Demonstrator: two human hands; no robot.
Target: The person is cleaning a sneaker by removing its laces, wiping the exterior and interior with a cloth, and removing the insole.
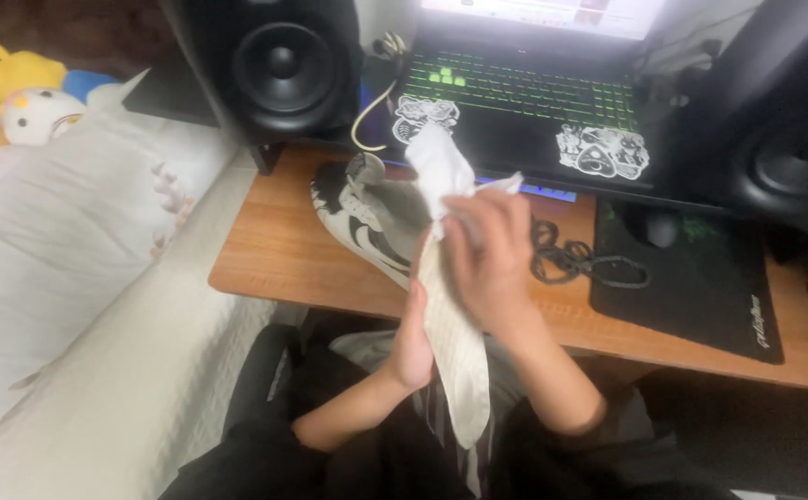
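Left hand (413, 338) grips long whitish insole (455, 356) from below, fingers closed on its edge. Right hand (485, 250) presses crumpled white cloth (439, 167) onto insole's upper end, fingers clamped. Held above lap, just before worktop (274, 250); black-and-white sneaker (367, 218) lies behind.

Just in front of the black-and-white sneaker (367, 218) lying on the wooden table (283, 259), the left hand (413, 338) supports a pale shoe insole (455, 356) from beneath. The right hand (487, 255) presses a crumpled white cloth (439, 171) against the insole's top end. Behind the sneaker sits an open laptop (524, 102); right of it lies a coiled black lace (575, 259).
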